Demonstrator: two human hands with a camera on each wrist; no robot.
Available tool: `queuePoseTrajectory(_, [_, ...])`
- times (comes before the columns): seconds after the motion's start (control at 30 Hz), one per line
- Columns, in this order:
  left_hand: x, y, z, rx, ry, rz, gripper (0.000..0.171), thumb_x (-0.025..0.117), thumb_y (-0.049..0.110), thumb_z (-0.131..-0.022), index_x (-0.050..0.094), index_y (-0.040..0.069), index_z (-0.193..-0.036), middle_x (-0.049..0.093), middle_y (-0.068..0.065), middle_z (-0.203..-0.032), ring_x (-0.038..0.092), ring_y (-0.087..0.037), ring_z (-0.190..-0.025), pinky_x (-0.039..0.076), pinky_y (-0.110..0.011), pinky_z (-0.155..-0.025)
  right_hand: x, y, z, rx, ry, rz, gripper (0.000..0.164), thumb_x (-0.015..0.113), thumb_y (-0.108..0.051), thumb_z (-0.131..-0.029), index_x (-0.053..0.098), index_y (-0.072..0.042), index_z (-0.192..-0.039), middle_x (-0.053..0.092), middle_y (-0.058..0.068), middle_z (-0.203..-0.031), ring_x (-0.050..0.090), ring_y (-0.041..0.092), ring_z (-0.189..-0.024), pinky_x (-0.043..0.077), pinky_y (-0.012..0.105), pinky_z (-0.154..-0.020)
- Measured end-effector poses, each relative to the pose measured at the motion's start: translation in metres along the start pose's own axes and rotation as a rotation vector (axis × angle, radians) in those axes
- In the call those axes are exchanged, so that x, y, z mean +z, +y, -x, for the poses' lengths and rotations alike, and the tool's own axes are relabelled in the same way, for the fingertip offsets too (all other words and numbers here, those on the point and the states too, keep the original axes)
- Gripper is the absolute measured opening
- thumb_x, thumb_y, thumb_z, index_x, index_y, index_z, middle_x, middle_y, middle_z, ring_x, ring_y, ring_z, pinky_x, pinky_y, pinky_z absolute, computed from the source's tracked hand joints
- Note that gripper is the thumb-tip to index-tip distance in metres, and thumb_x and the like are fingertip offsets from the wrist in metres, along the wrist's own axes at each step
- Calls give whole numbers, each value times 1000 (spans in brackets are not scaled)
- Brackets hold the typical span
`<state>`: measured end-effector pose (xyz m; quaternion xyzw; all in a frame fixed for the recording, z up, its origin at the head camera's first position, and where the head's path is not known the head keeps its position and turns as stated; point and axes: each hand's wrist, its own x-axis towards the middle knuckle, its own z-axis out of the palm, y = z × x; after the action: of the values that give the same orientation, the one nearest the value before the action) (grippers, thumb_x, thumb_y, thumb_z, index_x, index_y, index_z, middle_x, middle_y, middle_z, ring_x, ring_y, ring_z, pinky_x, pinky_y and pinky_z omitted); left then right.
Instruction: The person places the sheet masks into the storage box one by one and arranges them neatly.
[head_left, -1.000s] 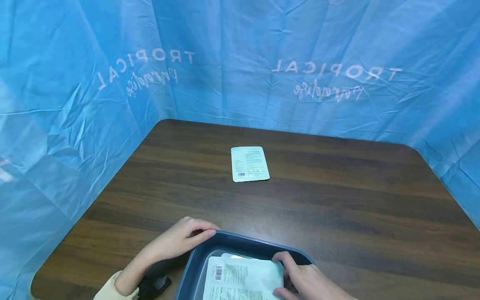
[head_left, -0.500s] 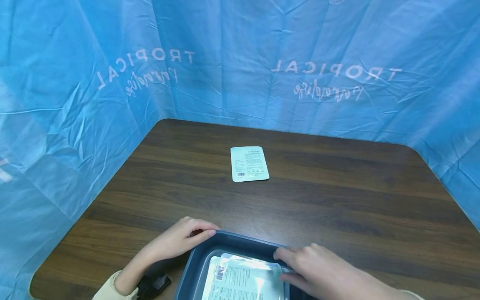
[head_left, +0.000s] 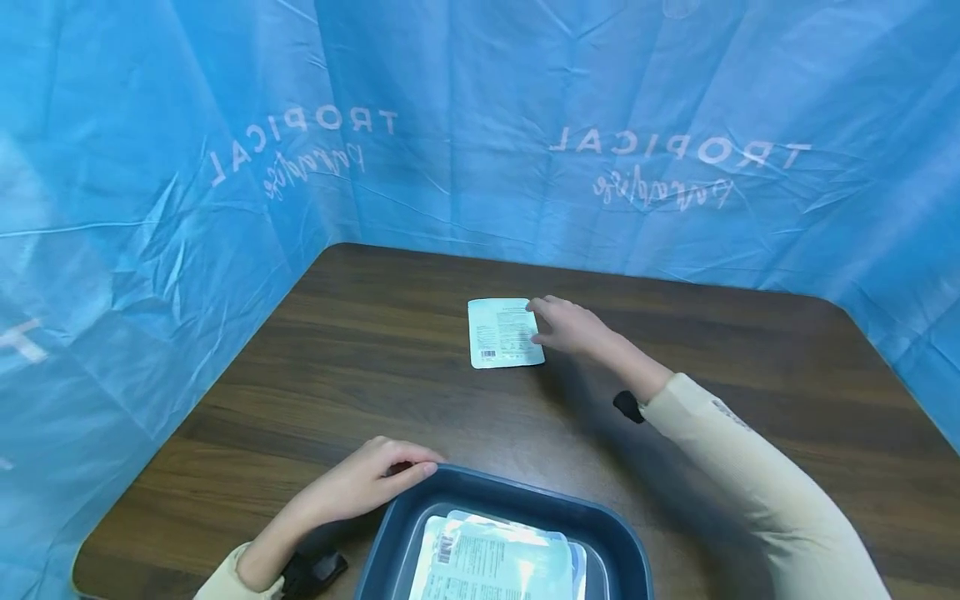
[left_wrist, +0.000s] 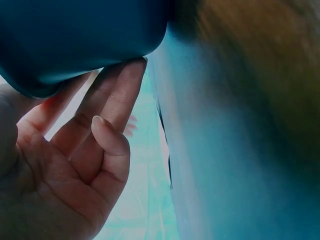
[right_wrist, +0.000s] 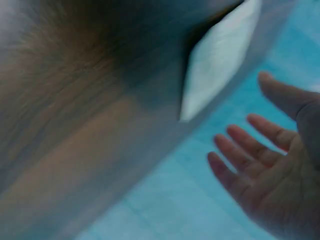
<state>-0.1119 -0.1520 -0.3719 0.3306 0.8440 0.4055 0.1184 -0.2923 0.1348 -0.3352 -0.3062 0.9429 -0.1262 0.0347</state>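
Observation:
A flat mint-green sachet (head_left: 504,335), printed with text and a barcode and shaped like a sheet-mask packet, lies on the table. My right hand (head_left: 567,323) is at its right edge, fingers spread and nothing in them. In the right wrist view the hand (right_wrist: 270,165) shows a gap to the blurred sachet (right_wrist: 220,60). My left hand (head_left: 375,475) holds the far left corner of a dark blue tray (head_left: 525,485). The left wrist view has its fingers (left_wrist: 125,95) against the tray's outer wall (left_wrist: 100,35). Inside the tray, several similar sachets (head_left: 487,558) lie stacked.
The wood-grain table (head_left: 375,367) has rounded far corners. Blue printed curtains (head_left: 480,125) hang along its back and sides. A black wrist device (head_left: 311,573) sits at the left wrist and another (head_left: 628,407) at the right.
My right hand has left the tray's sachets and reached forward to the sachet on the table. My left hand stays at the tray corner. The head view has shifted slightly.

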Motion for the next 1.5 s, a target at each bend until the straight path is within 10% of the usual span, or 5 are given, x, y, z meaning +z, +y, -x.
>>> queuePoseTrajectory(0.47, [1, 0, 0, 7, 0, 3, 30, 43, 29, -94, 62, 14, -111, 63, 4, -104, 58, -5, -89, 47, -26, -78, 48, 31, -81, 201, -220, -126, 77, 41, -51, -89, 7, -8, -143, 4, 11, -148, 0, 24, -134, 10, 43, -105])
queuePoseTrajectory(1.5, [-1, 1, 0, 0, -1, 2, 31, 42, 31, -94, 62, 14, -112, 62, 4, -107, 57, -7, -96, 46, -27, -80, 19, 0, -85, 129, -407, 110, 92, 68, -35, -76, 10, -7, -143, 10, 15, -147, 9, 27, -133, 20, 43, -103])
